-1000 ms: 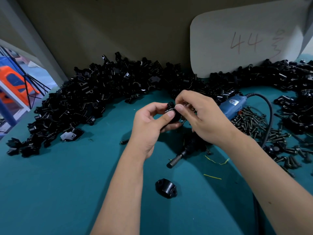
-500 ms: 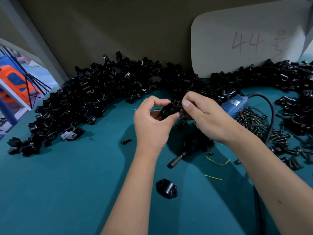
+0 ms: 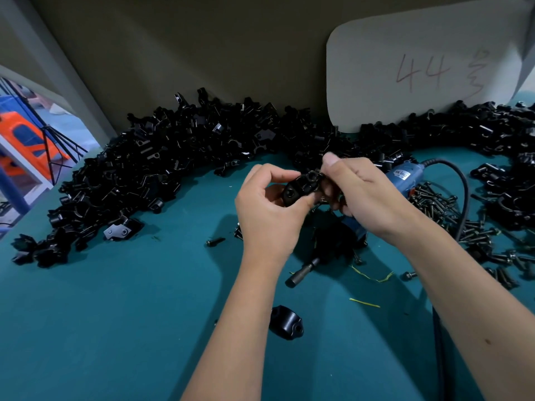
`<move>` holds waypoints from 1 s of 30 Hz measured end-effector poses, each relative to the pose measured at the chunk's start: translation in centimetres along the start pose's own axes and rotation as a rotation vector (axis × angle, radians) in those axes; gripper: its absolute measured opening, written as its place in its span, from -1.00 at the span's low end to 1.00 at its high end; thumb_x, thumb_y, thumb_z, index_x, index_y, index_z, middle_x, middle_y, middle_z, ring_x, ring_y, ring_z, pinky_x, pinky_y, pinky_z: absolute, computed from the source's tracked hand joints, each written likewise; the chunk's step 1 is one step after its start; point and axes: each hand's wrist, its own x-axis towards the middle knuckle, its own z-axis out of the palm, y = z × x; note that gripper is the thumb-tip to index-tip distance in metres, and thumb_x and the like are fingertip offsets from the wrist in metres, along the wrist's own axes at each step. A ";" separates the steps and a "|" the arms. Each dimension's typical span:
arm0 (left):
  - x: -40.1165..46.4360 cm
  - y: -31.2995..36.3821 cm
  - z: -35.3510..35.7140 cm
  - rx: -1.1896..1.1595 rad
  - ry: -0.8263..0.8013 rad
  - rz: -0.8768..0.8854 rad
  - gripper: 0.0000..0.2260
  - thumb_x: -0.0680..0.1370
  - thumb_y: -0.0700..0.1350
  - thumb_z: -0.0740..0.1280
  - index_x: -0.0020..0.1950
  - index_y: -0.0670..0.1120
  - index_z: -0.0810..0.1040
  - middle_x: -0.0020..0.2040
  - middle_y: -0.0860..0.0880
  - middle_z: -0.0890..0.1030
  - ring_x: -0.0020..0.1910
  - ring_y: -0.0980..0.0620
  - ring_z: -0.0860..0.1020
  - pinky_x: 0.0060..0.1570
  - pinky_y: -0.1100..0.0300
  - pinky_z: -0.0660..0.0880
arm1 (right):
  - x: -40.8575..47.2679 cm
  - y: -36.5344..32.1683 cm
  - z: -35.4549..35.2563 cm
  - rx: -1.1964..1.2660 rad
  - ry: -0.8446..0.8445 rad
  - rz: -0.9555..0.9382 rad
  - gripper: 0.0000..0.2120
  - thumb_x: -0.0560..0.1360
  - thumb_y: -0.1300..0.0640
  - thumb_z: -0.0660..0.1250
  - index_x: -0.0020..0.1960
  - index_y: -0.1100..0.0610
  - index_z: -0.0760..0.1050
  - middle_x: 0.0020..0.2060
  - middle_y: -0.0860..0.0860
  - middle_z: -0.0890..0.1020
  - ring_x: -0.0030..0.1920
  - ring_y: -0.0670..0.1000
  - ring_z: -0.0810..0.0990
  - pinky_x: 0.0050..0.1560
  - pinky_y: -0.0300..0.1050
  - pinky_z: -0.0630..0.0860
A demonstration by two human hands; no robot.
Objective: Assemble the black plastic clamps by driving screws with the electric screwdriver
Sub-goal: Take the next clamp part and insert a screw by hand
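Note:
Both hands hold one black plastic clamp (image 3: 301, 188) above the middle of the green table (image 3: 115, 328). My left hand (image 3: 269, 215) grips its left end between thumb and curled fingers. My right hand (image 3: 362, 198) pinches its right end, thumb on top; a screw may sit under those fingers, but I cannot tell. Under my right hand lies the blue electric screwdriver (image 3: 405, 175), its black bit end (image 3: 301, 274) pointing toward me. A loose clamp half (image 3: 286, 326) lies near the front. Black screws (image 3: 443, 204) are heaped at the right.
A long heap of black clamp parts (image 3: 173, 157) curves along the back wall from left to far right. A white card marked 44 (image 3: 419, 73) leans on the wall. One stray screw (image 3: 215, 242) and yellow wire scraps (image 3: 373, 276) lie on the table.
The clamp has turned in my fingers so its two holes face up. My right thumb has shifted onto its right end. Both hands stayed in nearly the same spot.

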 end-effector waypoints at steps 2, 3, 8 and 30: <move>-0.2 0.0 0.0 0.052 0.026 0.032 -0.54 0.33 -0.24 0.64 0.04 0.17 0.54 -0.05 0.09 0.62 -0.06 -0.01 0.68 -0.03 -0.01 0.64 | 0.1 0.2 -0.1 -0.054 -0.032 -0.048 -0.62 0.72 -0.03 0.14 -0.18 0.18 0.36 -0.38 -0.12 0.43 -0.36 -0.11 0.42 -0.33 -0.21 0.35; -0.3 0.0 -0.1 0.075 0.044 0.066 -0.51 0.35 -0.24 0.62 0.09 0.15 0.50 -0.05 0.11 0.60 -0.04 0.01 0.67 -0.03 0.06 0.63 | 0.1 0.2 -0.1 -0.063 -0.048 -0.065 -0.66 0.73 0.03 0.15 -0.16 0.16 0.38 -0.38 -0.13 0.46 -0.35 -0.11 0.45 -0.34 -0.28 0.36; -0.3 -0.3 0.0 0.307 0.138 0.361 -0.60 0.37 -0.40 0.50 0.08 -0.10 0.47 -0.01 -0.01 0.53 0.01 0.08 0.54 -0.02 0.28 0.49 | -0.2 -0.2 -0.2 -0.049 -0.150 -0.118 -0.71 0.75 0.10 0.13 -0.12 0.14 0.40 -0.29 0.01 0.57 -0.27 -0.06 0.52 -0.22 -0.21 0.48; 0.2 -0.5 -0.9 -0.153 -0.127 -0.125 -0.68 0.40 -0.23 0.57 0.11 -0.03 0.66 -0.06 -0.03 0.72 -0.22 -0.11 0.73 -0.10 -0.01 0.69 | -0.1 0.0 -0.4 -0.116 -0.018 -0.084 -0.65 0.73 0.01 0.15 -0.16 0.18 0.38 -0.35 -0.05 0.47 -0.33 -0.13 0.46 -0.32 -0.21 0.43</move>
